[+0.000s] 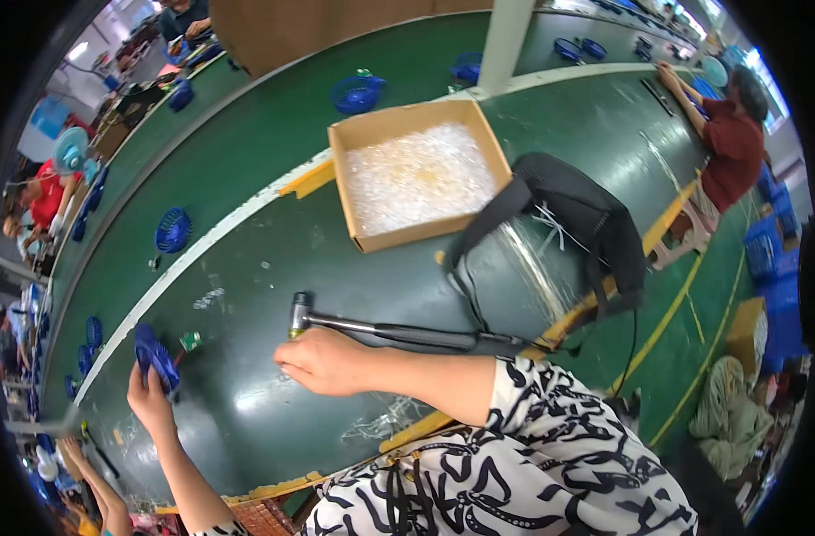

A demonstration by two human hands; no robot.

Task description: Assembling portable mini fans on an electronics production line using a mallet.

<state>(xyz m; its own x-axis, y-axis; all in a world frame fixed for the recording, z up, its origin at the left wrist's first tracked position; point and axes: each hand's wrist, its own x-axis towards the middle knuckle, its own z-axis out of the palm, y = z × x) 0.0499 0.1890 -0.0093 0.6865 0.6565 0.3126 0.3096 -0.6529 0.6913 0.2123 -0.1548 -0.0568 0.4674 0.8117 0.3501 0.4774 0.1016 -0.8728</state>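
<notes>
My left hand [153, 402] grips a blue plastic fan-like part [158, 359] above the green table at the left. A small green circuit board [190, 340] hangs beside it on a thin reddish wire. My right hand [325, 362] is closed, its fingertips pointing left and down; whatever they hold, if anything, is hidden. Just beyond that hand lies a hammer [363, 326] with a silver head, a metal shaft and a black grip pointing right. The hand is close against the hammer's head end, and I cannot tell whether they touch.
An open cardboard box [345, 201] of clear plastic pieces stands ahead. Right of it sits a black bag [586, 214] with straps. Beyond a white strip, blue basket-like parts [173, 230] lie along the green belt. A white post [507, 45] rises behind; a co-worker [738, 143] sits far right.
</notes>
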